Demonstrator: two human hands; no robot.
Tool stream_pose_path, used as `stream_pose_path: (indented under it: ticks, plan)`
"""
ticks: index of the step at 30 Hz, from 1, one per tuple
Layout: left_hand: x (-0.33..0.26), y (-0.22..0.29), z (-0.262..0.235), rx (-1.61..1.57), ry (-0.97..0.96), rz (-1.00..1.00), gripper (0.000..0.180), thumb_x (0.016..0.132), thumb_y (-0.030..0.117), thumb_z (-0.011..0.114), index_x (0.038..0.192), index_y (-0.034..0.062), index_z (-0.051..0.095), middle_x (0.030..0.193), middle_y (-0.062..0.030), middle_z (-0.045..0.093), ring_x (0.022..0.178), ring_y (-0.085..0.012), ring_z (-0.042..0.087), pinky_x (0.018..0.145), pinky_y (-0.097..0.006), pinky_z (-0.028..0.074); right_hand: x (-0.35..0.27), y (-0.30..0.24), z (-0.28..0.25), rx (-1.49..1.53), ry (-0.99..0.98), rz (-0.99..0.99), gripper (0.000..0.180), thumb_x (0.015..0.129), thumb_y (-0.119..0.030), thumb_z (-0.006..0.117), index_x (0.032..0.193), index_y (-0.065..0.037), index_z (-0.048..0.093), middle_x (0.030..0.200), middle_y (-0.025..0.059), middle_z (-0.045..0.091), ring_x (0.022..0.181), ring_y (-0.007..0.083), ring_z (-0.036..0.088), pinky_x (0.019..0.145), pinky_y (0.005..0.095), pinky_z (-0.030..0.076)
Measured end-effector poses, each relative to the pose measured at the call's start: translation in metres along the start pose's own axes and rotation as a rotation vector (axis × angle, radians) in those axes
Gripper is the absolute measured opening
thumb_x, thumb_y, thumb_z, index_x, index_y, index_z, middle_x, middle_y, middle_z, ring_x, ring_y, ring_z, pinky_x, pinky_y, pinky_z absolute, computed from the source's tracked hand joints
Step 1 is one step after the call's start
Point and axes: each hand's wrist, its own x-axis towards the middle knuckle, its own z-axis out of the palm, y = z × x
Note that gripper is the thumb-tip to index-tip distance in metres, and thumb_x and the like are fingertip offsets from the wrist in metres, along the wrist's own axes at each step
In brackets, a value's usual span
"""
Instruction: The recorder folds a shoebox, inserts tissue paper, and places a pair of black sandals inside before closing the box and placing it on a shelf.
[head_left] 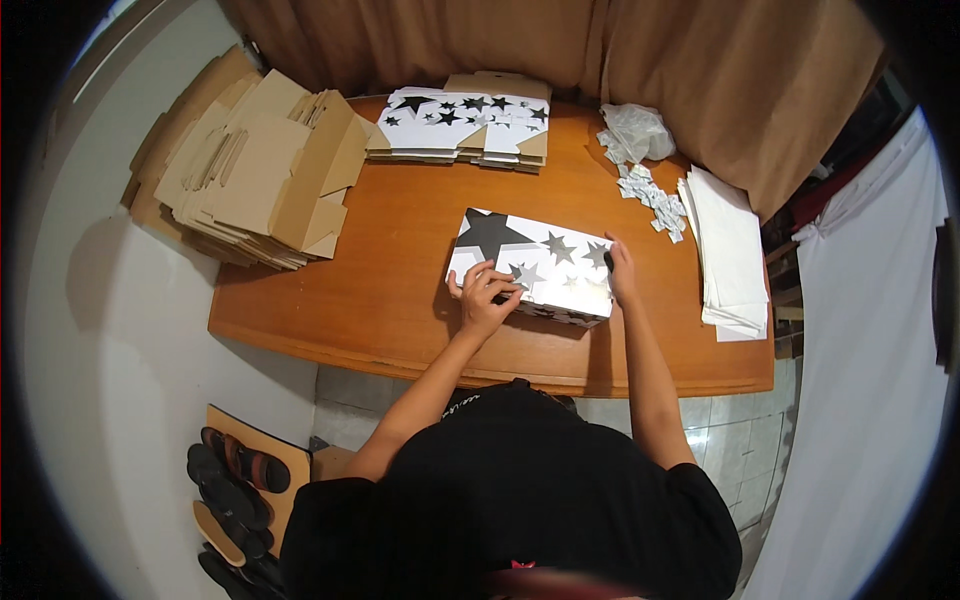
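Observation:
A closed white cardboard box (556, 254) printed with black and grey stars sits slightly askew on the wooden table in front of me. My left hand (486, 298) is at its near left edge, with bent fingers over the lid and the thumb side by the front. Along the box's right end lies my right hand (621, 272), its fingers at the far right corner. Both hands hold the box between them. The undersides of my fingers are hidden.
Flattened brown cardboard boxes (255, 165) are piled at the left. Star-printed box blanks (462, 122) lie at the back. On the right are small white packets (655, 203), a clear plastic bag (638, 132) and white paper sheets (727, 250). Sandals (233, 490) lie at lower left.

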Motion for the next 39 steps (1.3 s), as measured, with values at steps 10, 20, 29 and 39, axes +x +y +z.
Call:
stream_pose_path:
  ticks: [10,20,29,39]
  plan:
    - [-0.014,-0.031,-0.054,0.091,0.265,-0.775,0.066,0.071,0.041,0.07,0.123,0.0127,0.042,0.135,-0.0135,0.032,0.124,-0.0346,0.028,0.1,-0.05,0.022,-0.098,0.005,0.049,0.026,-0.206,0.253,0.029,0.089,-0.024,0.045,0.094,0.001,0.058,0.088,0.0058,0.056,0.083,0.0152,0.051,0.075,0.0272,0.041]
    - [-0.104,-0.006,-0.063,-1.042,-0.126,-1.085,0.077,0.088,0.054,0.04,0.139,0.0004,0.02,0.145,-0.0117,0.023,0.133,-0.0228,0.02,0.108,-0.033,0.016,-0.111,-0.017,0.093,0.544,-0.732,0.562,0.061,0.083,-0.024,0.049,0.136,-0.005,0.027,0.128,0.0111,0.043,0.118,0.0218,0.041,0.1,0.0327,0.031]
    - [-0.164,0.006,-0.148,-1.224,0.025,-1.09,0.056,0.085,0.036,0.049,0.13,0.0032,0.039,0.127,-0.007,0.048,0.113,-0.0178,0.046,0.099,-0.033,0.033,-0.191,-0.078,0.148,0.525,-0.884,0.429,0.086,0.066,-0.008,0.048,0.143,-0.015,0.01,0.133,0.0141,0.034,0.117,0.0263,0.04,0.092,0.0346,0.039]
    - [-0.258,0.069,-0.37,-0.927,0.32,-0.852,0.086,0.072,0.023,0.057,0.143,0.0089,0.009,0.142,-0.0099,0.024,0.129,-0.0204,0.024,0.104,-0.033,0.021,-0.32,-0.232,0.247,0.59,-1.17,-0.36,0.129,0.057,-0.066,0.069,0.141,0.0,-0.003,0.144,0.0206,0.004,0.134,0.0321,0.01,0.107,0.0431,0.013]
